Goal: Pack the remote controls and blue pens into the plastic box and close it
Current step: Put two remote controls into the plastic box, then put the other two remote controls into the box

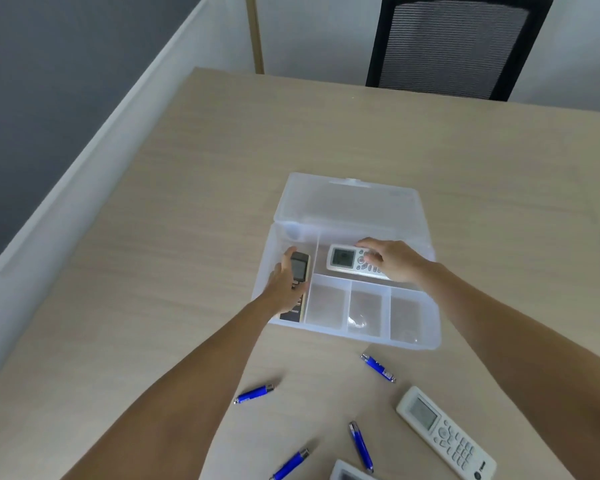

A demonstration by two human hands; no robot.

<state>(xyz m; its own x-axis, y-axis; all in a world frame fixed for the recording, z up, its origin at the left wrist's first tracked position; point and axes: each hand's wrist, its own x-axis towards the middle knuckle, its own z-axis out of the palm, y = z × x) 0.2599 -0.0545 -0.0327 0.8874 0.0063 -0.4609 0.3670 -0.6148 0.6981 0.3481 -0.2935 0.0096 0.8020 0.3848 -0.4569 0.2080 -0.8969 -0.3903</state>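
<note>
A clear plastic box [414, 341] stands open mid-table, its lid [347, 202] laid back. My left hand [284, 285] grips a dark remote [299, 266] in the box's left compartment. My right hand [392, 259] rests on a white remote [343, 259] in the back compartment. The three small front compartments hold nothing. On the table in front lie several blue pens, among them three [253, 393], [378, 367], [361, 446], a white remote [445, 433] and the corner of another remote [349, 474] at the bottom edge.
The light wooden table [326, 133] stretches beyond the box. A black mesh chair [454, 46] stands at its far side. A white ledge and grey wall [66, 81] run along the left.
</note>
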